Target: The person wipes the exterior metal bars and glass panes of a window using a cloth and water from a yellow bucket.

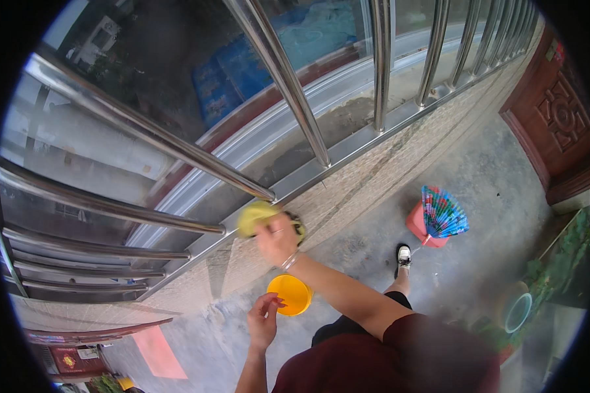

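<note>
My right hand is pressed against a yellow cloth with a dark-patterned edge. The cloth lies on the flat metal bottom rail of a window guard, beside the foot of a round steel bar. Hand and cloth are blurred. Loosely curled, with nothing visible in it, my left hand is near the rim of a yellow bucket. From this angle I cannot tell whether it touches the bucket.
Behind the bars is a window with a light metal frame. A blue patterned hand fan lies over a pink container on the concrete floor. A carved wooden door, green plants and a pink mat are farther off.
</note>
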A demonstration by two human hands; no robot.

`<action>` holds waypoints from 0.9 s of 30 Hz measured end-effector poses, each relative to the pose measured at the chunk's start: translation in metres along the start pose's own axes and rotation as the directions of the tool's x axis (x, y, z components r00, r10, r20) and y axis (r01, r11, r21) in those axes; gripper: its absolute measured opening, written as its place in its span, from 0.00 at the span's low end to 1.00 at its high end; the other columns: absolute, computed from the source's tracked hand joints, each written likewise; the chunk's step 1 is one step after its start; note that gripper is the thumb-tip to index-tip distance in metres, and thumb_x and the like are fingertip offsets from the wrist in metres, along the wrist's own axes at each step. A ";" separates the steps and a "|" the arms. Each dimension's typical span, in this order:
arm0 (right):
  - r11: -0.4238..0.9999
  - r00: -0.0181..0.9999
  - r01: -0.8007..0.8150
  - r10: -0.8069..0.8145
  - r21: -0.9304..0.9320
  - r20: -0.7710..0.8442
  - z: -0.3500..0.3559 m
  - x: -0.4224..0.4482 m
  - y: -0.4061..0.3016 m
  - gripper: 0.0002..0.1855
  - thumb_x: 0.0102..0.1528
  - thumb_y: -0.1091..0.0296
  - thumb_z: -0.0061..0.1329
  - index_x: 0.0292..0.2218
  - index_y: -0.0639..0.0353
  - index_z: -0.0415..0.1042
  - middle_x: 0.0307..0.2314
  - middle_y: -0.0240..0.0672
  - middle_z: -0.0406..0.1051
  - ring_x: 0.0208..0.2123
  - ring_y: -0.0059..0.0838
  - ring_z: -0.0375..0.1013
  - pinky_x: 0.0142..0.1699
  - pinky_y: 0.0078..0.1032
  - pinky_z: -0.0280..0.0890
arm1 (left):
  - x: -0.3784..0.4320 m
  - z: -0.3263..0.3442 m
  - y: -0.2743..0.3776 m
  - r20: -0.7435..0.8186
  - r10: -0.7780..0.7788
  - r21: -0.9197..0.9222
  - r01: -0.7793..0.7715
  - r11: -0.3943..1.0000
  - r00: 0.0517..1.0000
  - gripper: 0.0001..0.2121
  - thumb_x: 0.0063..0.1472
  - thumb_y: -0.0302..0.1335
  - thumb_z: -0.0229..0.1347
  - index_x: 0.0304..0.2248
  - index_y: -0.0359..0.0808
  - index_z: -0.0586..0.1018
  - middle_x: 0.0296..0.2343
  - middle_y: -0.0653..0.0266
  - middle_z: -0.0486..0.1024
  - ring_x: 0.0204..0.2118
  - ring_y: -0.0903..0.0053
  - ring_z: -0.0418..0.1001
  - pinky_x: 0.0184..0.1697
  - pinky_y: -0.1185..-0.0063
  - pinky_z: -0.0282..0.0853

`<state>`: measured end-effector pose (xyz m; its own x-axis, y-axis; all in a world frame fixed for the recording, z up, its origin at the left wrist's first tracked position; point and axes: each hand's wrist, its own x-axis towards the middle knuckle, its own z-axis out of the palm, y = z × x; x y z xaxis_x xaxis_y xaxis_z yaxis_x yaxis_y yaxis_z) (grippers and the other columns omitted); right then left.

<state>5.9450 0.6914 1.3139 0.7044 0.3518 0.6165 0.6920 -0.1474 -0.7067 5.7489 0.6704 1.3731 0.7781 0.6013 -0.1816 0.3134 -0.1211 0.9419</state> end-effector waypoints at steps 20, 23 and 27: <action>0.259 0.330 0.938 -0.869 -0.229 0.368 -0.091 0.086 0.043 0.16 0.43 0.66 0.48 0.37 0.45 0.73 0.35 0.27 0.64 0.33 0.29 0.64 0.36 0.32 0.60 | -0.027 0.042 -0.020 -0.034 0.073 0.186 -0.065 0.980 0.997 0.10 0.57 0.19 0.48 0.39 0.31 0.72 0.31 0.55 0.75 0.32 0.72 0.76 0.36 0.78 0.70; 0.315 0.341 0.940 -0.864 -0.130 0.371 -0.037 0.064 -0.021 0.18 0.46 0.63 0.46 0.42 0.50 0.71 0.36 0.28 0.64 0.35 0.28 0.62 0.37 0.29 0.58 | -0.051 0.025 -0.034 -0.179 0.012 0.101 0.007 0.995 0.984 0.10 0.56 0.21 0.50 0.39 0.34 0.74 0.31 0.55 0.74 0.33 0.65 0.74 0.36 0.76 0.69; 0.358 0.319 0.934 -0.834 0.002 0.450 0.047 0.030 -0.109 0.17 0.47 0.63 0.44 0.40 0.52 0.72 0.36 0.27 0.64 0.37 0.26 0.61 0.38 0.24 0.56 | -0.097 -0.005 -0.054 -0.357 -0.030 0.062 0.056 0.996 0.934 0.10 0.55 0.20 0.50 0.38 0.33 0.74 0.31 0.54 0.75 0.32 0.67 0.75 0.35 0.76 0.70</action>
<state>5.8834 0.7615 1.3938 -0.4238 0.6512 0.6295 0.9051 0.2775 0.3223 5.6542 0.6226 1.3406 0.5226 0.8470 -0.0973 0.3901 -0.1362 0.9106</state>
